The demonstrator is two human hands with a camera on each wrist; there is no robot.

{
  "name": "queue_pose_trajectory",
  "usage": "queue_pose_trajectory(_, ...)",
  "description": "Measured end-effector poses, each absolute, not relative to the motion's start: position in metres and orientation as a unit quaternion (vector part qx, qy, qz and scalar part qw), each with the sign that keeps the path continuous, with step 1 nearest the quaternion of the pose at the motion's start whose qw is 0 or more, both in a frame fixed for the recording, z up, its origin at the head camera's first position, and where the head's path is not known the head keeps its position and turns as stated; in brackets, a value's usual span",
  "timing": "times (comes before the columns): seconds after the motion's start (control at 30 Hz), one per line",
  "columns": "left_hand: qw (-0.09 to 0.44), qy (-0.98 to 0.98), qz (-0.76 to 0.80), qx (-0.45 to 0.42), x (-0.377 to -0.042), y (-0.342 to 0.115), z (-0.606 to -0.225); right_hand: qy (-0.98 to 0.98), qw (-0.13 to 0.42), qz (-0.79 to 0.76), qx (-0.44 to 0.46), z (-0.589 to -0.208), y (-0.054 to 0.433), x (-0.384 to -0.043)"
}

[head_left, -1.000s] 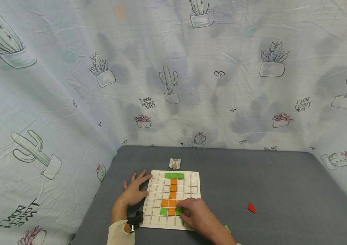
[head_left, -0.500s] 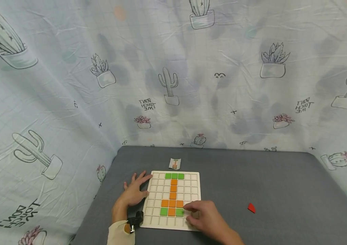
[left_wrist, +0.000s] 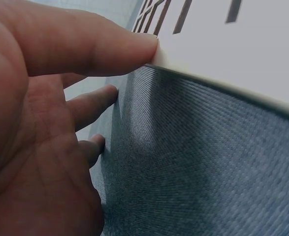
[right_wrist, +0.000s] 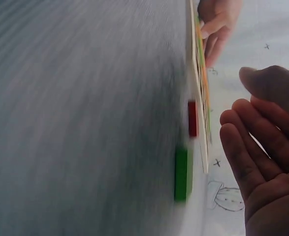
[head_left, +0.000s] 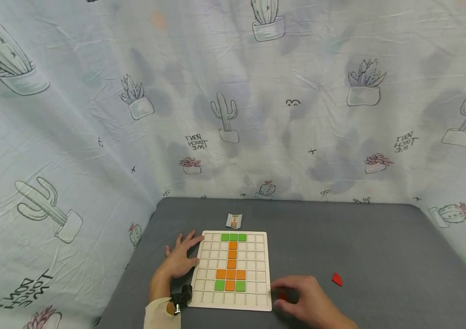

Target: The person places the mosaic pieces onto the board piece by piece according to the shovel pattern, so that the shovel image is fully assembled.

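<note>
A pale gridded board (head_left: 258,275) lies on the dark grey table, bearing green tiles (head_left: 240,286) and orange tiles (head_left: 231,263) set in its squares. Fingers spread, my left hand (head_left: 177,261) touches the board's left edge with thumb and index finger. Just right of the board hovers my right hand (head_left: 309,297), its fingers loosely bent above a small red piece (head_left: 283,296). The right wrist view has that red piece (right_wrist: 192,118) and a green block (right_wrist: 181,174) lying on the table, apart from the fingers. From the head, the hand hides the green block.
Behind the board lies a small printed card (head_left: 234,221) with a coloured grid pattern. A red wedge-shaped piece (head_left: 337,279) sits farther right on the table (head_left: 373,246). Cactus-printed cloth (head_left: 290,137) walls off the back and sides.
My right hand has left the green tile at the board's lower right and moved right, off the board, over the red piece. My left hand has stayed at the board's left edge.
</note>
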State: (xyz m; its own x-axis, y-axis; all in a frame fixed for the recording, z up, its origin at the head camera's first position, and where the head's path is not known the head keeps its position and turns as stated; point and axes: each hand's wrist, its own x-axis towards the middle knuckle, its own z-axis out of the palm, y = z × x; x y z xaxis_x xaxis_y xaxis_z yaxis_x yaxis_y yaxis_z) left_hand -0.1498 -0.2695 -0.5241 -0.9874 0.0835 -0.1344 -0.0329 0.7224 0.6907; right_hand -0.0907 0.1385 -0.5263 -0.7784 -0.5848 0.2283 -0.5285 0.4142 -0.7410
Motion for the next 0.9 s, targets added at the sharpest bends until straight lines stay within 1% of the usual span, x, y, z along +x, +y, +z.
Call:
queue_pose_trajectory(0.17, 0.076, 0.925, 0.372, 0.014, -0.149, -0.269, -0.524, 0.829, 0.005, -0.411, -0.379, -0.529, 0.159, -0.091)
queue_pose_trajectory(0.33, 0.075, 0.924, 0.374, 0.013, -0.149, -0.269, -0.524, 0.823, -0.014, -0.398, -0.404, -0.531, 0.178, -0.09)
queue_pose_trajectory(0.43, 0.074, 0.924, 0.374, 0.011, -0.149, -0.269, -0.524, 0.818, -0.016, -0.397, -0.416, -0.532, 0.189, -0.089)
queue_pose_trajectory(0.77, 0.075, 0.926, 0.369, 0.011, -0.15, -0.27, -0.524, 0.807, 0.012, -0.395, -0.439, -0.537, 0.208, -0.09)
queue_pose_trajectory(0.83, 0.075, 0.926, 0.371, 0.011, -0.15, -0.27, -0.525, 0.807, 0.024, -0.397, -0.437, -0.537, 0.209, -0.089)
queue_pose_trajectory(0.9, 0.076, 0.925, 0.372, 0.012, -0.15, -0.27, -0.525, 0.807, 0.046, -0.402, -0.43, -0.536, 0.209, -0.089)
